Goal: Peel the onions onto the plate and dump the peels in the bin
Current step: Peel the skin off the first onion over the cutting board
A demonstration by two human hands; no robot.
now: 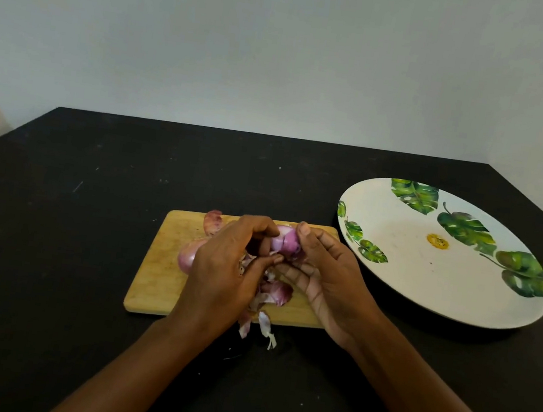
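Two onions are in view. One onion (284, 240) is held just above the cutting board (156, 280) between both hands. The second onion (188, 255) lies on the board's left part, partly hidden by the left hand (227, 269).

The left fingers (257, 224) curl over the held onion's top, with the thumb pinching in from below. The right hand (333, 279) cradles it, thumb on top and fingers (292, 272) curled beneath.

I judge the step to be peeling the first onion: pale purple flesh shows, and the plate (409, 279) carries no onion. The next move calls for stripping off any remaining skin, then a short carry right to the plate.

Loose peels (276, 293) lie on the board under the hands. A few strips (262, 329) hang past its near edge onto the worktop (55, 212), and I would expect to gather these before dumping. No bin is in view.

The plate's left rim sits just beside the board's far right corner, and its right side lies near the worktop's right edge. Open worktop lies to the left and beyond the board.
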